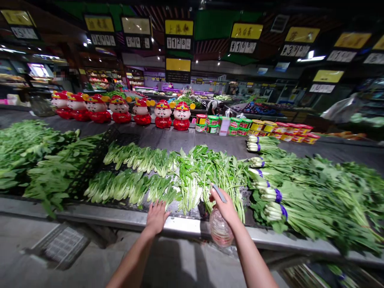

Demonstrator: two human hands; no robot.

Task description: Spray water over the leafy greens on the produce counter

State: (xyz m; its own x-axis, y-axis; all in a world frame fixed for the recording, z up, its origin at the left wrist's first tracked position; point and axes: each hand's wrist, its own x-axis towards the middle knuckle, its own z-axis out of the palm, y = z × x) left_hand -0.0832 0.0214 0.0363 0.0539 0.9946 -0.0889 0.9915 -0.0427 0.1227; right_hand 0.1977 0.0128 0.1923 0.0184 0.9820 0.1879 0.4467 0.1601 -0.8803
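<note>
A clear ribbed spray bottle [221,231] with a grey trigger top hangs from my right hand [227,206], whose fingers are wrapped round its neck. It is held over the metal front edge [186,226] of the display. My left hand [157,217] lies flat with its fingers apart, at the near ends of the lower row of bok choy [135,186]. A second row of bok choy [141,158] lies behind. Beyond my right hand, loose leafy greens with long stems [207,172] spread over a perforated mat.
Bundles with purple ties [274,195] lie to the right. A black crate wall [90,168] separates the leafy greens [51,160] at left. Red figurines [163,116] and stacked tubs [234,126] line the back ledge. Price signs [179,34] hang above. A crate [64,242] sits on the floor.
</note>
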